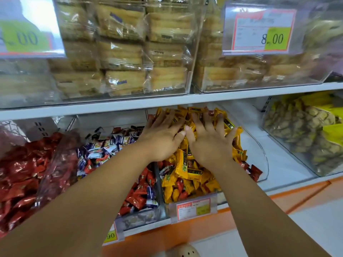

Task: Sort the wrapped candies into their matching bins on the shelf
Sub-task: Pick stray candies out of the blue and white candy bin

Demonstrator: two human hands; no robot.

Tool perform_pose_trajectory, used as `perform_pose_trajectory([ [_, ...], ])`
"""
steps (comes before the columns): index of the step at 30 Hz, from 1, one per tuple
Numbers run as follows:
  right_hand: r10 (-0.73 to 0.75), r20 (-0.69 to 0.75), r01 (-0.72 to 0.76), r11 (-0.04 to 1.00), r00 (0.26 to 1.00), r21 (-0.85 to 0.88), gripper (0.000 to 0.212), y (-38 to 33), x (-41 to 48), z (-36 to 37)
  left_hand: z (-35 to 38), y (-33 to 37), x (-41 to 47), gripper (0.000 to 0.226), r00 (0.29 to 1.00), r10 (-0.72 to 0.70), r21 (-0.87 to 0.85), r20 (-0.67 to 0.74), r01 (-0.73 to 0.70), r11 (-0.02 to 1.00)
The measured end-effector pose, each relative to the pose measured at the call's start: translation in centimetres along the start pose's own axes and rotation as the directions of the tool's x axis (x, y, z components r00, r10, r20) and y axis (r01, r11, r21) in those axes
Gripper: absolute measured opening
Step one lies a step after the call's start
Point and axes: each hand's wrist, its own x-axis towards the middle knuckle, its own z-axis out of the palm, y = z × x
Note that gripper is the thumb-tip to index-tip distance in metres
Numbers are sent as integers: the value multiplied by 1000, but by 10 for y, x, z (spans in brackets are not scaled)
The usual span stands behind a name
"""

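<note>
yellow candies [182, 164] heaped in clear bin [266, 164], frame centre, glossy crinkled wrappers, red strays [255, 171] at its lower right | heap lay directly under both hands, running front to back | left hand [163, 134] and right hand [209, 143] side by side, equally near, fingers splayed, pressing flat, gripping nothing I could see

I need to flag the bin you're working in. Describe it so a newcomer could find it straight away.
Find the lower shelf, beneath the clear boxes of pale biscuits. In its row of clear bins, the target bin lies under the left hand and right hand. It alone is heaped with yellow candies; the neighbouring bin on its left holds red and blue-white wrappers.
</note>
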Motion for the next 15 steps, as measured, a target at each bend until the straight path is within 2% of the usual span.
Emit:
perform_pose_trajectory([
  [2,1,29,-2,1000,1000,24,60,0,2,-2,-5,0,-1,54,1000,-4,-32,28,5,999],
  [5,8,72,-19,988,997,153,59,1,4,-15,-22,2,-18,53,1000,-8,-217,22,13,976],
  [9,37,-31,-23,931,999,364,40,-4,-4,-43,-53,-16,-66,50,995,-101,-348,-23,86,933],
  [11,-21,-89,54,920,996,388,35,-17,-15,-51,-60,-38,-101,48,986,-148,-358,-73,112,927],
  [15,-258,-110,279,828,960,487,32,-68,-50,-53,-48,-82,-167,47,948,-249,-325,-196,177,929],
])
